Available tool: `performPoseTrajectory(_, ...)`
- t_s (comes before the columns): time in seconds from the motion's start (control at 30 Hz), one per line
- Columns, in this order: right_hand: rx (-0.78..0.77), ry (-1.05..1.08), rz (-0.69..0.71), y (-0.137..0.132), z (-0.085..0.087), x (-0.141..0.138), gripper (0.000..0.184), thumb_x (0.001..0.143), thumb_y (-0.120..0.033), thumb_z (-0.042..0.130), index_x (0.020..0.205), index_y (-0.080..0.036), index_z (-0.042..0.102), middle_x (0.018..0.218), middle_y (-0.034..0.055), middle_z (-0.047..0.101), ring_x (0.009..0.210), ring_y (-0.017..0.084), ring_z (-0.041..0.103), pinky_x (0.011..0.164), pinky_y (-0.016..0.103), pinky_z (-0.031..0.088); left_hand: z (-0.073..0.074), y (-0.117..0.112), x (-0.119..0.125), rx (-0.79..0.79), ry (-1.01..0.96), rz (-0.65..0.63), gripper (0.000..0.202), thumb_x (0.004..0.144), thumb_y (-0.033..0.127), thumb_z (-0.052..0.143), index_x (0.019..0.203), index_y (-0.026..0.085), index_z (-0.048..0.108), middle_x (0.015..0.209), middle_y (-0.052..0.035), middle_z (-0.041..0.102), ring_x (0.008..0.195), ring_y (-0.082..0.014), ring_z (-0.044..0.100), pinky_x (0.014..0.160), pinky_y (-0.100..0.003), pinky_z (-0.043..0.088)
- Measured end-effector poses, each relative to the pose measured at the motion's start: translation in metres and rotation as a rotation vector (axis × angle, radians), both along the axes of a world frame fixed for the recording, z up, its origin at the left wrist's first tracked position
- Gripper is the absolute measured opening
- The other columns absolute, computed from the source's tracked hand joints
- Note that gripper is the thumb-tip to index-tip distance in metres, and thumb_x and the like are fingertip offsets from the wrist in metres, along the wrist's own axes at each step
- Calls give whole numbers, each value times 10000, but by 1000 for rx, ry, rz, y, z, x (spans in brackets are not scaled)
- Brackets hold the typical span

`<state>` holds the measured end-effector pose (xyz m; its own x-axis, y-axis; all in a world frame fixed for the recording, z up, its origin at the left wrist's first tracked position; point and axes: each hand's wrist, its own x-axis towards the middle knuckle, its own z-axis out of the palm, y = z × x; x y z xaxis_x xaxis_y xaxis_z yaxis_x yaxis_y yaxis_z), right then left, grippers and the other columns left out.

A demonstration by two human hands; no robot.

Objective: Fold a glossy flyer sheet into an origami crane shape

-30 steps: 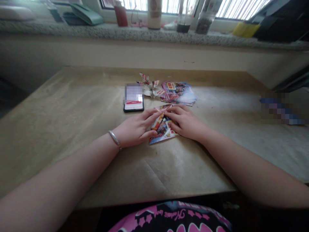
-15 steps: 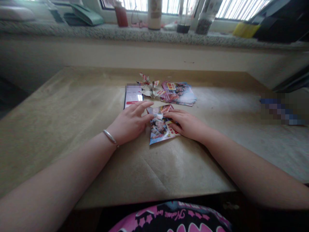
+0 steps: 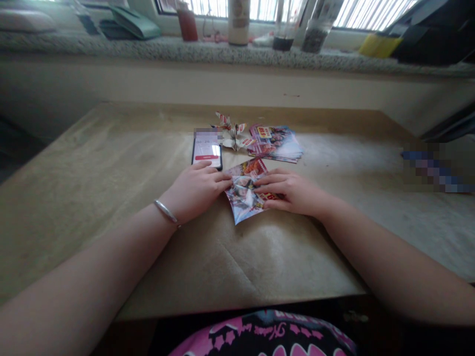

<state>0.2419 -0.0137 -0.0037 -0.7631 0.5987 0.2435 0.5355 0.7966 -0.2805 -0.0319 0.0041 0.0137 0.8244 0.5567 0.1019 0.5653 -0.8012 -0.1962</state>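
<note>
We're looking at a glossy printed sheet [image 3: 243, 198], lying on the table just in front of the phone, between the two hands. It's showing crowded colours: reds and oranges along the top, pale blue running into a pointed corner towards us, a yellow-and-red patch peeking out beneath the fingers. Creases are catching the light, and the outline is looking angular, more kite than rectangle.

The right hand [image 3: 295, 193] is pressing over the sheet's right side, fingers spread and reaching across the print. The left hand [image 3: 200, 190] is touching the left edge, its other fingers stretching over the lower end of the phone [image 3: 208, 151]; whether it's pinching the paper, we cannot tell. A smooth, silvery bangle [image 3: 165, 211] is circling that wrist.

Behind, we're spotting a spiky folded-paper piece [image 3: 234, 139], pale with red markings, sitting just beside a fanned stack of shiny leaflets [image 3: 276, 143]. Everything's resting on a tan table [image 3: 156, 267], its surface faintly mottled and creased, while a speckled, stone-like sill [image 3: 208, 53] is running along the window.
</note>
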Motion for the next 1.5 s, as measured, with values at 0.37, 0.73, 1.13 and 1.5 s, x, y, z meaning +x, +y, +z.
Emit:
performPoseTrajectory(0.37, 132, -86, -71, 7, -1, 18, 259, 949, -333, 532, 1045, -258, 761, 1090, 49, 741, 953, 206, 660, 854, 345, 498, 9, -8, 1, 22, 120, 110, 242, 925, 154, 503, 1047, 221, 701, 1147, -24, 709, 970, -215, 664, 835, -345, 440)
performPoseTrajectory(0.73, 38, -76, -409, 3, -2, 6, 238, 897, -308, 523, 722, -182, 623, 757, 63, 631, 714, 180, 553, 645, 293, 392, -1, -4, 7, -74, -109, 350, 231, 931, 278, 423, 905, 165, 623, 920, -70, 706, 806, -212, 653, 669, -302, 433)
performPoseTrajectory(1.13, -144, -23, -779, 10, -8, -13, 249, 819, -446, 621, 946, -237, 666, 828, 38, 683, 698, 175, 558, 578, 276, 338, -16, 6, 15, -230, -308, 477, 398, 909, 340, 525, 1281, 202, 553, 1052, -71, 697, 892, -212, 648, 732, -299, 481)
performPoseTrajectory(1.5, -273, 41, -715, 11, -8, 4, 178, 832, -323, 622, 975, -236, 683, 788, 18, 658, 661, 153, 550, 588, 276, 378, -15, 7, 7, -225, -197, 451, 354, 964, 323, 404, 1205, 199, 632, 1081, -88, 624, 958, -237, 619, 845, -347, 500)
